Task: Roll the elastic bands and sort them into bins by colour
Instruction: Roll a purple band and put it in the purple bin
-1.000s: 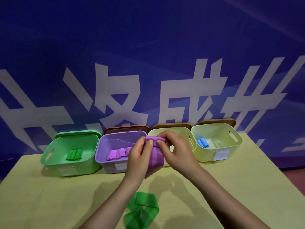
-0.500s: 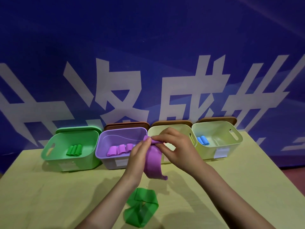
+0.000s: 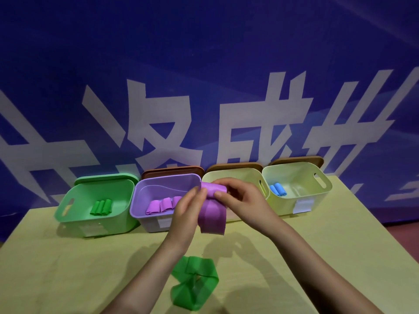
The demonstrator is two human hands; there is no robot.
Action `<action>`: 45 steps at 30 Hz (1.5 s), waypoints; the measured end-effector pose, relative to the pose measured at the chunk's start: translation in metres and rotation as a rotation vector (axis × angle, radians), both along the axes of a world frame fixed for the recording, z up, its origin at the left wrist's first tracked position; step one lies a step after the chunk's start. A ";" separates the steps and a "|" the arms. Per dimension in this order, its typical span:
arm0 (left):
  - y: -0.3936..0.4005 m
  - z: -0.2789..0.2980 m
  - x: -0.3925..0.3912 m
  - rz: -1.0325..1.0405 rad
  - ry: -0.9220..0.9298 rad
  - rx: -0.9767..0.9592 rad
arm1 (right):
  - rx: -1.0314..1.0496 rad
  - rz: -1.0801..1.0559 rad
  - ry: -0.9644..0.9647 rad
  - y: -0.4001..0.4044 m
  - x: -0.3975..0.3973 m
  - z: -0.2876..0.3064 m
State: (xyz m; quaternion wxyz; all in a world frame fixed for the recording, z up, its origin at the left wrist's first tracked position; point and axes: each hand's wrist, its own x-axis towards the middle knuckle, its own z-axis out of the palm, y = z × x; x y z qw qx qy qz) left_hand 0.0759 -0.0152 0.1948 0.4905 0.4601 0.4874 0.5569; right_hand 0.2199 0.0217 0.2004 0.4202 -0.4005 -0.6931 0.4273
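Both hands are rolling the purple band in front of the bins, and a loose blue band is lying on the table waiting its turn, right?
Not quite. The head view shows both hands, left and right, rolling the purple band, but the loose band on the table is a green band, not blue. The blue rolls already sit in the rightmost bin.

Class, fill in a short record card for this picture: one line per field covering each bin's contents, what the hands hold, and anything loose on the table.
green bin: rolled green bands
purple bin: rolled purple bands
third bin: contents hidden by hands
fourth bin: rolled blue bands
left hand: pinching purple band
right hand: pinching the rolled top of the same band
band state: partly rolled, tail hanging
table: loose green band, unrolled
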 end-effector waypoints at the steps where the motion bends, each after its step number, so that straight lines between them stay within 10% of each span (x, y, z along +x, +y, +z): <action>1: 0.000 0.000 -0.001 0.014 -0.004 -0.015 | -0.004 0.017 -0.002 -0.001 0.000 0.000; 12: 0.003 -0.014 -0.005 0.114 0.421 0.272 | 0.090 -0.015 0.029 -0.007 -0.007 0.000; 19: 0.003 0.000 0.000 0.025 -0.118 -0.136 | 0.098 -0.106 0.080 -0.004 -0.008 0.002; 29: 0.006 -0.002 -0.008 0.049 -0.310 -0.184 | 0.554 -0.136 -0.233 -0.002 -0.012 -0.011; 45: 0.012 -0.018 -0.008 0.046 -0.163 -0.156 | -0.011 -0.127 -0.020 -0.002 -0.009 -0.016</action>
